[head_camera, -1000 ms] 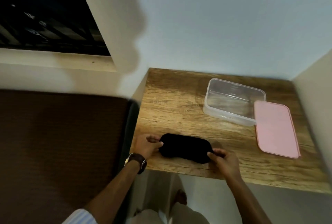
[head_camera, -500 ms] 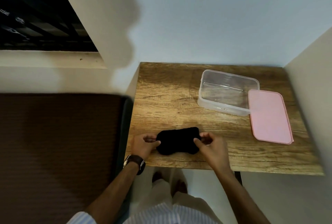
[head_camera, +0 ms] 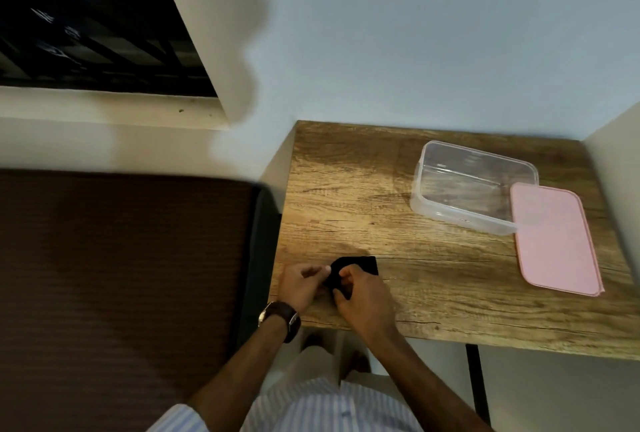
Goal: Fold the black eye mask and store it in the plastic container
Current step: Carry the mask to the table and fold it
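We observe a wooden table (head_camera: pixel 433 275) set into a corner, with both of the person's bare hands working at its near left edge. The black eye mask (head_camera: pixel 360 263) lies on the table surface there, bunched into a compact dark shape; only its far portion shows above the hands, and we cannot tell how many layers it is folded into.

The left hand (head_camera: pixel 299 284) sits at the mask's left side, fingers curled, thumb and forefinger pinched together on the edge of the fabric. A dark wristwatch (head_camera: pixel 282 317) is on that wrist. The right hand (head_camera: pixel 363 296) comes in from the near right and covers the mask's near half, its fingers closed down over the fabric so that cloth shows between thumb and fingers. We record both hands as closed on the mask, and nearly touching each other over it.

The plastic container (head_camera: pixel 464 220) stands well apart from the mask, toward the far right of the table. It is clear, rectangular, upright and uncovered, and we see nothing inside it. A pink lid (head_camera: pixel 554 241) lies flat on the table just beside the container's right end, with its left edge meeting or slightly overlapping that end; we cannot tell which.

To the left of the table we note a dark brown surface (head_camera: pixel 121 275), and above it a pale ledge under a dark barred window (head_camera: pixel 86 33). A striped shirt (head_camera: pixel 329 407) shows at the bottom of the view.
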